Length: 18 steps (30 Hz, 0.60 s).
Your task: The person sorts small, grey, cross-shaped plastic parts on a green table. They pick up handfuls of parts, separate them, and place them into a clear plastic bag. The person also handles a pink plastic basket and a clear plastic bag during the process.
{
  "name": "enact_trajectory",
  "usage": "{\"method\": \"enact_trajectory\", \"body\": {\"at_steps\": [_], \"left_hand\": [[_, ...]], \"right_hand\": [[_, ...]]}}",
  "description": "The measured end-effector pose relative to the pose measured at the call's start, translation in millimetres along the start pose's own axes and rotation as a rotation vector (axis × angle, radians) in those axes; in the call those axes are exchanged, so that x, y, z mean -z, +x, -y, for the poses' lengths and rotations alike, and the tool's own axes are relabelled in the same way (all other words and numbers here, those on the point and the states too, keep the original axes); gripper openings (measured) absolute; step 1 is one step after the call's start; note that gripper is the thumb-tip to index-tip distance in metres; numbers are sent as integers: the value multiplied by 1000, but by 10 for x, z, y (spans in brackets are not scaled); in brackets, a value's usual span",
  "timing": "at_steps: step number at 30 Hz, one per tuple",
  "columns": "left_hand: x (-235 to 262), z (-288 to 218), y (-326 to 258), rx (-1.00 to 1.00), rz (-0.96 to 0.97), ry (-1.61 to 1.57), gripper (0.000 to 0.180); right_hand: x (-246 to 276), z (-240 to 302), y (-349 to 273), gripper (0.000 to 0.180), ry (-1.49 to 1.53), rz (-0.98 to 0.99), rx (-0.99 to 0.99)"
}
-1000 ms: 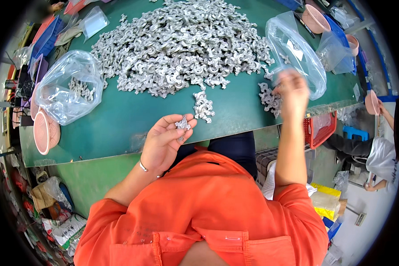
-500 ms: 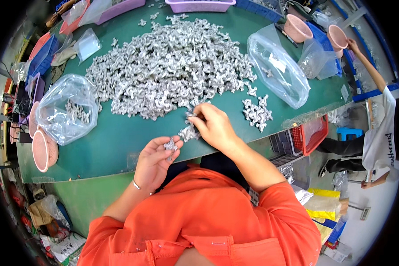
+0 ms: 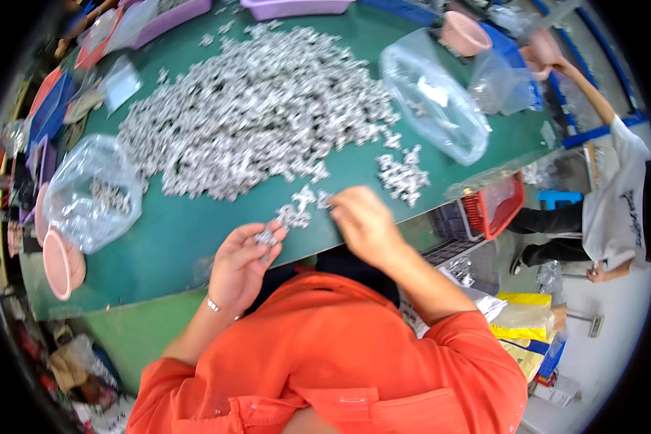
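Note:
A wide heap of small grey metal castings (image 3: 253, 108), lobed and irregular, covers the middle of the green table (image 3: 188, 224). At the near edge my left hand (image 3: 237, 266) pinches one casting (image 3: 266, 236) between thumb and fingers. To its right, my right hand (image 3: 367, 228) is closed, its fingertips on another casting (image 3: 324, 200); motion blurs this slightly. A few loose castings (image 3: 294, 215) lie between my hands, in front of the heap. A smaller cluster (image 3: 403, 175) rests farther right, apart from the heap.
A clear plastic bag (image 3: 94, 194) with castings inside lies left, beside a pink basket (image 3: 64, 264). Another clear bag (image 3: 437, 94) lies right. Purple bins (image 3: 296, 7) and blue crates line the far edge. At the right, a person (image 3: 618, 195) holds a pink basket (image 3: 541, 52).
My right hand has moved right and slightly nearer, away from the heap's edge, with a casting at its fingertips. My left hand keeps its casting. The whole view has shifted a little.

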State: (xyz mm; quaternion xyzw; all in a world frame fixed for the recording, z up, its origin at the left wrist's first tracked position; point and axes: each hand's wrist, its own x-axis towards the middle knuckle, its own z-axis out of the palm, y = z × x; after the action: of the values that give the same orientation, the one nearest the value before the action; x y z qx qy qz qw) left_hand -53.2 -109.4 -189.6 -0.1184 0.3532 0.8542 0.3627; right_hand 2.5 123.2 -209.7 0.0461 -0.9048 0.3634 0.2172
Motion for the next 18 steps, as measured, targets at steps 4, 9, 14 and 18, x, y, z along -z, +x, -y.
{"method": "enact_trajectory", "body": {"at_steps": [4,9,14,18], "left_hand": [[99,-29,5,-24,-35,-2,23],[232,22,45,-72,-76,38,25],[214,39,53,-86,-82,65,26],[202,31,50,-85,-74,56,26]], "right_hand": [[227,-44,52,10,55,-110,-319],[159,-21,-9,13,172,-70,-386],[31,-36,33,18,123,-16,-299],[-95,3,82,21,-83,16,-189]]}}
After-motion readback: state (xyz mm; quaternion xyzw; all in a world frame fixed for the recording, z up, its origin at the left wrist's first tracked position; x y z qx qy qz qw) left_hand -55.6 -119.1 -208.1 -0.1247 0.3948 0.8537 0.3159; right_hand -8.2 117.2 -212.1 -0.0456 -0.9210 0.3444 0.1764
